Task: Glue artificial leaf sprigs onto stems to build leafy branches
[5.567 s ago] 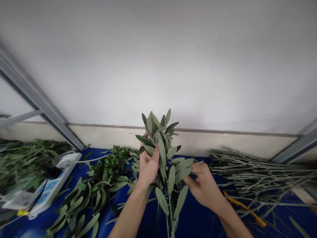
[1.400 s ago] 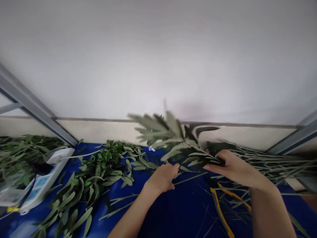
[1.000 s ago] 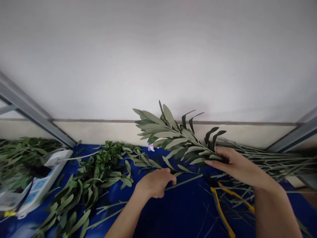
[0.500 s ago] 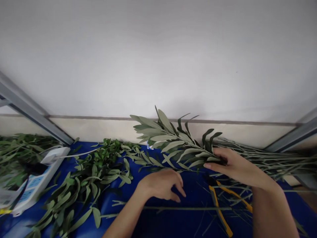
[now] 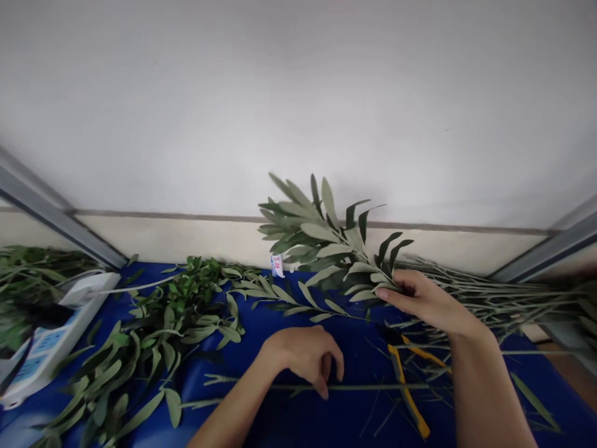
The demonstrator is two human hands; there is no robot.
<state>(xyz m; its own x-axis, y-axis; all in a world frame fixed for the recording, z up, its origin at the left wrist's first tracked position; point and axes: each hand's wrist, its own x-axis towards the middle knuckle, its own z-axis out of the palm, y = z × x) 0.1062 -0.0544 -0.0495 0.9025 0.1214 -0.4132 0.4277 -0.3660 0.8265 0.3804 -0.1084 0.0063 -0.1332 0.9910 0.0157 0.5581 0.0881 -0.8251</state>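
Observation:
My right hand (image 5: 426, 298) pinches a bunch of leafy sprigs (image 5: 336, 242) by the stems, its long grey-green leaves pointing up and to the left. My left hand (image 5: 308, 358) holds nothing; its fingers curl downward but stay apart, over a bare stem (image 5: 364, 387) lying on the blue surface. Just beyond the left hand lies a loose leafy sprig (image 5: 298, 303). Yellow-handled cutters (image 5: 408, 398) rest below my right wrist, their head dark and partly hidden among cut stems.
Along the back right runs a pile of stripped stems (image 5: 485, 298). Leafy cuttings (image 5: 140, 348) cover the left side. A white power strip (image 5: 60, 339) with a cable stands farther left. A printed tag (image 5: 277, 266) is by the wall (image 5: 186, 124).
The sprig bunch has tilted more upright in my right hand. My left hand's fingers have curled further down. The view has shifted slightly, and the printed tag shows more.

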